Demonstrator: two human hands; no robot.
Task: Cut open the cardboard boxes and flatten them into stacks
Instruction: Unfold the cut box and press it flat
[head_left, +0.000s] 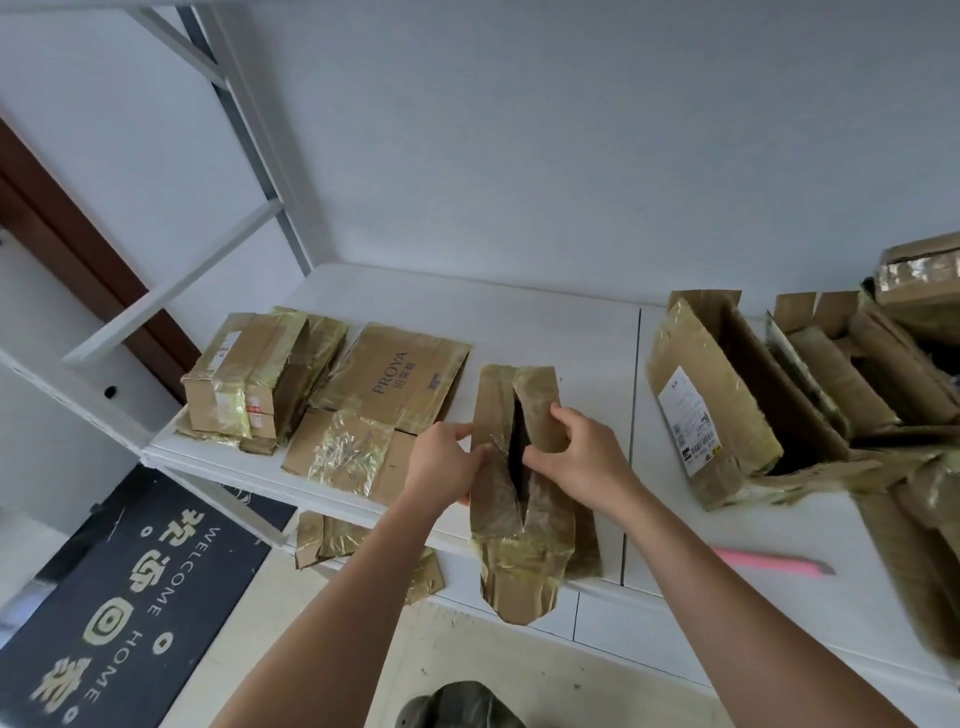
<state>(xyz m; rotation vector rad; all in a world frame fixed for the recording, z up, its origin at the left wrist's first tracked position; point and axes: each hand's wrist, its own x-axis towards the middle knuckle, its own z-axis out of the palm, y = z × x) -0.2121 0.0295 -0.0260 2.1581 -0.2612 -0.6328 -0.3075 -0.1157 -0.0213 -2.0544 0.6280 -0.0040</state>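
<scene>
Both hands, left hand (445, 462) and right hand (582, 451), grip the slit edges of a taped cardboard box (524, 493) at the white table's (561, 322) front edge, a pink cutter (774, 564) lying apart.

1. The taped box (524, 493) you're working on is a narrow brown one wrapped in shiny tape, slit down the middle so a dark gap shows. It hangs over the near edge of the white table (545, 322).
2. Left of that box, flat on the table, lies the flattened PROYA box (400, 382), with another flattened, tape-covered sheet (348, 454) just nearer you.
3. Further left sits a stack of flattened boxes (260, 376).
4. Right of the slit box stands an open box with a label (722, 410), with more open boxes (857, 374) crowded behind it.
5. The pink cutter (774, 563) lies on the table, right of the slit box.
</scene>
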